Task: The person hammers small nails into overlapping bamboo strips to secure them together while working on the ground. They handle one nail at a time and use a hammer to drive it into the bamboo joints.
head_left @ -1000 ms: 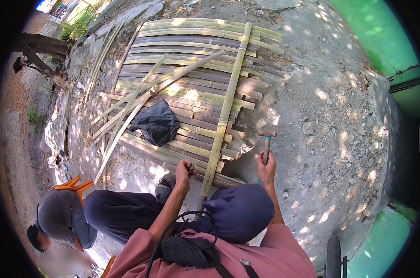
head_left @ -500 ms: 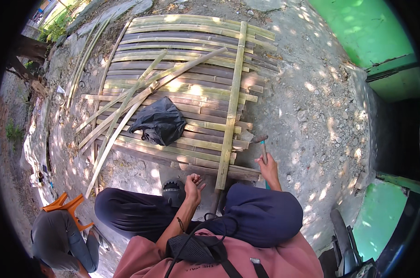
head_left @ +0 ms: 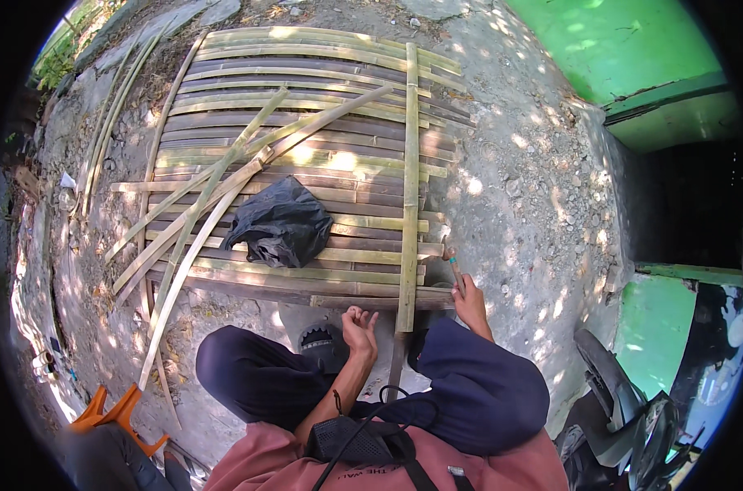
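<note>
Before me lies a panel of split bamboo slats [head_left: 355,288] on the ground, with a bamboo crosspiece [head_left: 410,188] running across its right side. My right hand [head_left: 471,304] grips a hammer [head_left: 456,267] by its handle; the head is beside the slat ends at the panel's right edge. Close to the near edge, left of the crosspiece, my left hand [head_left: 360,331] has its fingers curled in. Whatever it pinches is too small to make out. A black plastic bag [head_left: 281,222] rests on the slats, right of several loose bamboo strips [head_left: 193,214].
At lower left are an orange chair-like frame [head_left: 119,409] and another person's clothed leg [head_left: 109,454]. A parked motorbike [head_left: 621,417] stands at lower right by a green wall [head_left: 656,321]. Long thin bamboo strips [head_left: 113,123] lie on the far left ground, and rubble [head_left: 543,164] covers the right.
The hammer has swung left, its head now closer to the slat ends. My left hand has shifted a little rightward with its fingers more curled. The view has moved slightly.
</note>
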### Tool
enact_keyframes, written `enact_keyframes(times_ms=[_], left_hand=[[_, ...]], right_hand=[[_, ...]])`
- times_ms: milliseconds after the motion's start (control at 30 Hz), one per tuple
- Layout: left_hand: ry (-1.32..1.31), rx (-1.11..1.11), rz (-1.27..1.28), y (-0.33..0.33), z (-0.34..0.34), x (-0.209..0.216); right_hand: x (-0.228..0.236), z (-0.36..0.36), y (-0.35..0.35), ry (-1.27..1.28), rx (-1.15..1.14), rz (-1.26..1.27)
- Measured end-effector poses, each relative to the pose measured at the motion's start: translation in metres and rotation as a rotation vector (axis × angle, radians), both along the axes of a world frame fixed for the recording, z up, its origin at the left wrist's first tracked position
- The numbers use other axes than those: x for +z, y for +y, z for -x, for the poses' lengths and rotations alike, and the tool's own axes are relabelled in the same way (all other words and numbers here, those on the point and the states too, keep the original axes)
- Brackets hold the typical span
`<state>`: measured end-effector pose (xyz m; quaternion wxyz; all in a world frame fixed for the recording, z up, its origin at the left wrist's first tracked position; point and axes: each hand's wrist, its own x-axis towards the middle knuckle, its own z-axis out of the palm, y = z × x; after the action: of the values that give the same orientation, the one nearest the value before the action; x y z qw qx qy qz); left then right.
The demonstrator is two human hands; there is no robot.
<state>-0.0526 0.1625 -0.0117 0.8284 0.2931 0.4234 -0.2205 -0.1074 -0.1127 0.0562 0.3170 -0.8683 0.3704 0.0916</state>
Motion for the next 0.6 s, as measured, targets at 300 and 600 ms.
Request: enact_keyframes(times_ms=[300,600], left_hand=[[0.036,-0.046,-0.096,0.026,0.012,0.016],[0.033,-0.056,-0.127,0.038,0.023,-0.004]], right_hand=[[0.021,0.024,0.038,0.003,-0.066,-0.037],[-0.01,0.031,0.015,-0.036,-0.005,-0.164]])
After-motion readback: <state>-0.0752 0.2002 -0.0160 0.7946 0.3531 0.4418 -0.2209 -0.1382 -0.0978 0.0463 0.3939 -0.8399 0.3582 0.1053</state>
